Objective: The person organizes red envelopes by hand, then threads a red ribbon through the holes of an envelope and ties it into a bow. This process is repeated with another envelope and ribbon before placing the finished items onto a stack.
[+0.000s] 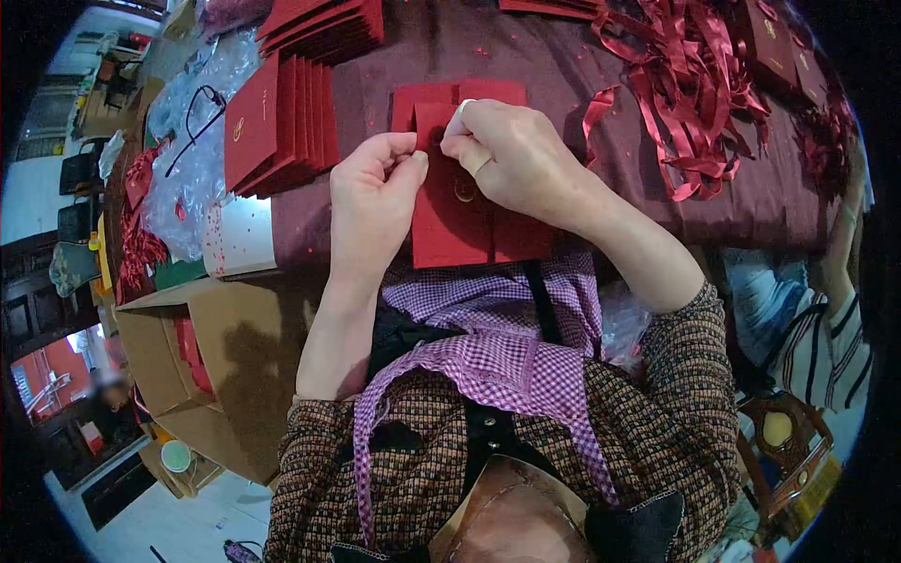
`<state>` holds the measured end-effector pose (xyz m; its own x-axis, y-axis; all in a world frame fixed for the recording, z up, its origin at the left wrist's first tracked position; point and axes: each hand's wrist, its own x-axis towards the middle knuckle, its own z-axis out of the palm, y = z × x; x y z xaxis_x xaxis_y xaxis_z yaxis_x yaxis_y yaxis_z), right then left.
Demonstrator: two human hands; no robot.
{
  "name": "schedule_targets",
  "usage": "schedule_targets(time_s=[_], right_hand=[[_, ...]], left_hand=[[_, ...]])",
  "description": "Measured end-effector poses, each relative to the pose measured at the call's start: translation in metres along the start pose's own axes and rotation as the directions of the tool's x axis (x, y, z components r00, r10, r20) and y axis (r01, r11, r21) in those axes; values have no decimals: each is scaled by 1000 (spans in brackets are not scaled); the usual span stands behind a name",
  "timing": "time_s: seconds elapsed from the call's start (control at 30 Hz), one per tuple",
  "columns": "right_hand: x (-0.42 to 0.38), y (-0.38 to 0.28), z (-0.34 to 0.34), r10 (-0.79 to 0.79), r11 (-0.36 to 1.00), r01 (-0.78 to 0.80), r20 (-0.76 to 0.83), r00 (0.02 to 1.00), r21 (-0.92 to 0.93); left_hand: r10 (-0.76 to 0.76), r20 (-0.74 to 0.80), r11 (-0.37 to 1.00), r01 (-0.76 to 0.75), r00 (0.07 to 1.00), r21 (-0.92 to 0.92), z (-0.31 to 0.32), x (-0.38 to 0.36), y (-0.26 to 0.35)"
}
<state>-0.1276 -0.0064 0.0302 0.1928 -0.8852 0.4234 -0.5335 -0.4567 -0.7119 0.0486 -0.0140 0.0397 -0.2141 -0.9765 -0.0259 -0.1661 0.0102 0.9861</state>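
Note:
A red folded card (452,230) lies in front of me at the table's near edge, one flap lifted a little. Part of its gold emblem shows below my right hand (511,155). That hand is closed over the card's upper part, thumb and forefinger pinched together; what sits between the fingertips is hidden. At the card's left edge, my left hand (371,188) is closed, with thumb and forefinger pinching at the red flap. Just left of it stands a row of red cards (282,127) with gold print.
Dark red ribbons (690,94) hang in a heap at the right. Clear plastic wrap (183,178) and eyeglasses (197,127) lie at the left. An open cardboard box (235,366) stands below the table. Another person's striped sleeve (826,352) shows at the right.

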Motion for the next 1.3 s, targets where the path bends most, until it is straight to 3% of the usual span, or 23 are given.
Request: schedule_targets(time_s=[0.2, 0.27, 0.33, 0.4, 0.43, 0.53, 0.67, 0.9, 1.3], right_hand=[[-6, -3, 9, -101, 987, 95, -46, 994, -126], [-9, -8, 11, -261, 896, 234, -19, 965, -378], [-8, -3, 13, -309, 884, 265, -55, 950, -386], [-7, 1, 14, -164, 983, 150, -139, 977, -109], [-4, -3, 8, 20, 999, -17, -94, 995, 39], [-1, -1, -4, 148, 982, -151, 34, 988, 112], [-5, 9, -6, 219, 942, -230, 72, 973, 245], [-9, 7, -2, 258, 943, -272, 97, 961, 190], [-15, 2, 10, 125, 987, -120, -38, 991, 107]], left_hand=[[51, 22, 996, -53, 998, 78, 1, -2, 2], [66, 29, 990, -69, 997, 120, 1, -2, 3], [42, 29, 997, -43, 999, 66, 1, -3, 6], [20, 25, 1000, -20, 999, 14, 1, -5, 8], [-1, 18, 999, 2, 1000, -34, 1, -5, 9], [-36, 30, 994, 39, 999, -105, -3, -3, 2], [-119, 50, 987, 123, 992, -101, -14, 3, -9], [-199, 135, 934, 229, 971, -273, -18, 4, -6], [-222, 164, 921, 262, 961, -287, -21, 4, -3]])
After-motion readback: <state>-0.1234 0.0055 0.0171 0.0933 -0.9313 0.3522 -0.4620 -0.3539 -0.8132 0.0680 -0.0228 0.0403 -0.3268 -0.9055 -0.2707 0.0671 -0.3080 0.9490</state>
